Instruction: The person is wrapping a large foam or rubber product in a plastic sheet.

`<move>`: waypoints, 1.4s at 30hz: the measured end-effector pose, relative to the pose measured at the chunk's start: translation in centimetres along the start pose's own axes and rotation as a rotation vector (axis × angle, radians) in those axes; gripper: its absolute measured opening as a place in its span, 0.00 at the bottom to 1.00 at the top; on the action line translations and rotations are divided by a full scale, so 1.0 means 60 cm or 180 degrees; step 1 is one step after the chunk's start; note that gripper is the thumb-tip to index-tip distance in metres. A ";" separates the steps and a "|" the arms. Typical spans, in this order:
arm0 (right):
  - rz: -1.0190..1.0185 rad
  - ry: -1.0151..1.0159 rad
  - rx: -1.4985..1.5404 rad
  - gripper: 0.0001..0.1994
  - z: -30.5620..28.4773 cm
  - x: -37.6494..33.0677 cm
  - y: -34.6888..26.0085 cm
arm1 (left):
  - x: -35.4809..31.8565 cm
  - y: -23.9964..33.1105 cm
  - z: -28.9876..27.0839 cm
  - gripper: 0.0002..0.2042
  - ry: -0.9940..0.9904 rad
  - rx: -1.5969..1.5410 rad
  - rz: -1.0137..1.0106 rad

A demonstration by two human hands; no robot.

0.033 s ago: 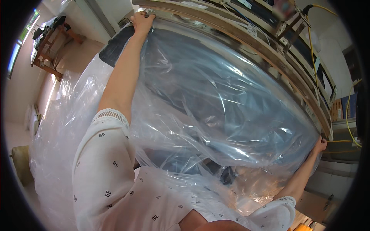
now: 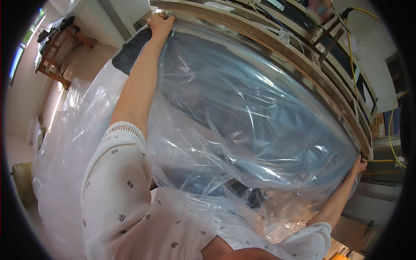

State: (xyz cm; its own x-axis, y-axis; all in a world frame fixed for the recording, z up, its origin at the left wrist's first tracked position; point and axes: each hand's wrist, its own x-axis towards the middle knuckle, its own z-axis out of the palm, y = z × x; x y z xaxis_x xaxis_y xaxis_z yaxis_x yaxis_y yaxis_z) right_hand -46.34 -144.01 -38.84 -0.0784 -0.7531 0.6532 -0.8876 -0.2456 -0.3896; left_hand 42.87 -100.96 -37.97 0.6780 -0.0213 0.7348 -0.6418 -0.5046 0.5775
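Both my arms reach out across a large sheet of clear plastic film (image 2: 260, 125), wrinkled and shiny. At the far upper left, my left hand (image 2: 160, 24) is closed on a corner of the film beside a long wooden bar. My right hand (image 2: 359, 165) pinches the film at its right end, close to the bar's lower end. Between the two hands the film stretches along the bar. Beneath or inside it shows dark bluish material (image 2: 203, 56), whose kind I cannot make out. A black piece (image 2: 130, 54) sticks out past my left forearm. More film hangs toward my body.
The wooden bar (image 2: 260, 34) belongs to a machine frame with dark rails, wires and a yellow cable (image 2: 350, 52). A wooden table (image 2: 56, 56) with dark items on it stands at the far left. Loose film (image 2: 65, 173) bulges down on the left. A greenish-brown object (image 2: 24, 184) sits beyond it.
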 end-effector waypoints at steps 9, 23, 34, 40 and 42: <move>0.0562 -0.0089 0.0476 0.20 -0.027 -0.010 -0.039 | 0.038 -0.051 -0.032 0.13 -0.0765 -0.2509 -0.2055; -0.0375 0.0316 -0.1926 0.14 -0.127 -0.107 -0.222 | 0.115 -0.156 -0.066 0.20 -0.2684 -0.0801 -0.0437; -0.0712 -0.1414 -0.0875 0.30 -0.272 -0.335 -0.289 | 0.242 -0.258 -0.237 0.21 -0.1991 0.3171 0.1017; -0.0408 -0.1130 -0.0746 0.31 -0.247 -0.278 -0.222 | -0.053 0.208 -0.181 0.16 -0.3979 -0.0741 0.1637; -0.0191 -0.1133 -0.1037 0.31 -0.242 -0.252 -0.198 | -0.174 0.341 -0.241 0.12 -0.4042 -0.0995 0.2166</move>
State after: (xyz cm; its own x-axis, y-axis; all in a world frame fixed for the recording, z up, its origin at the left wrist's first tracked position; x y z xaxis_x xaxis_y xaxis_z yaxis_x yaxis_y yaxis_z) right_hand -41.18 -120.84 -34.68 0.0869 -0.9194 0.3836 -0.9862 -0.1339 -0.0975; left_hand 17.48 -98.58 -28.66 -0.0323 -0.9817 0.1878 -0.8962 0.1116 0.4294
